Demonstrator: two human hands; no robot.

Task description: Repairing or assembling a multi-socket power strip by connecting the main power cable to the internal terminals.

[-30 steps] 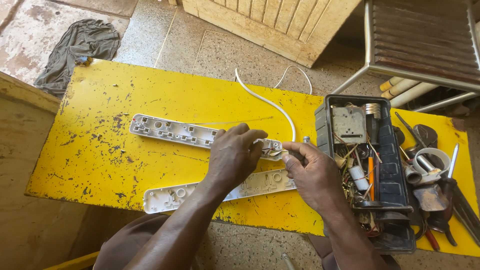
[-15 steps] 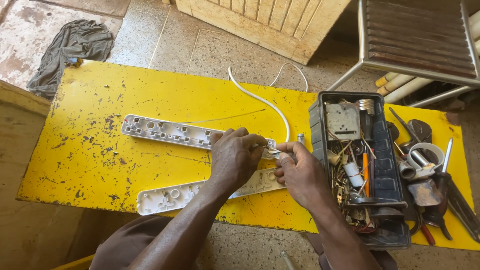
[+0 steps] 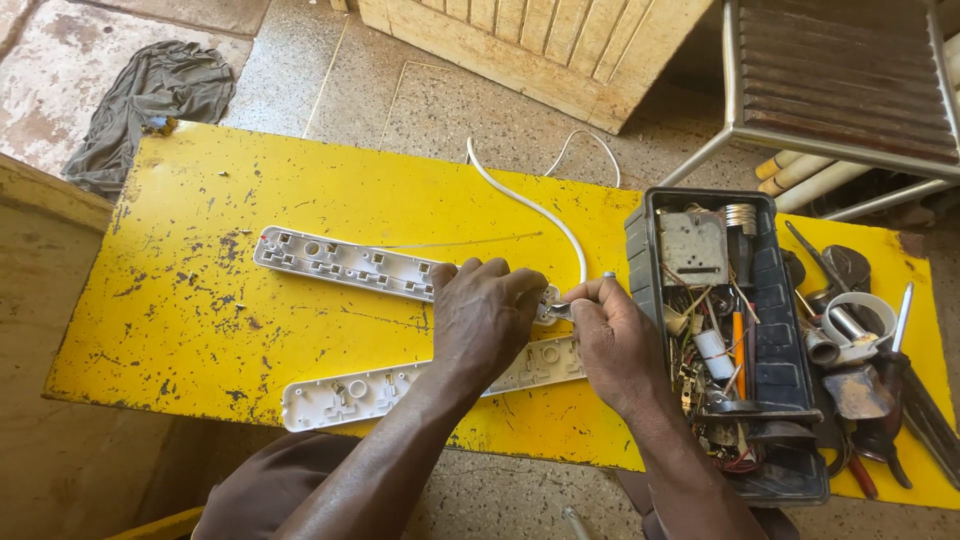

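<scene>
**Power-strip shell worked on at the yellow table**

Power-strip shell [image 3: 345,262], white and opened, lies across the middle of the yellow table [image 3: 180,310]; its other half [image 3: 400,385] sits by the near edge. Left hand [image 3: 485,315] presses down on the shell's right end, fingers curled over it; right hand [image 3: 610,340] pinches a small metal tool [image 3: 562,310] there; white cable [image 3: 530,205] runs to the far edge; black toolbox [image 3: 790,340] stands just beside the right hand.

A grey rag [image 3: 150,100] lies on the floor beside a wooden pallet [image 3: 540,45].
</scene>
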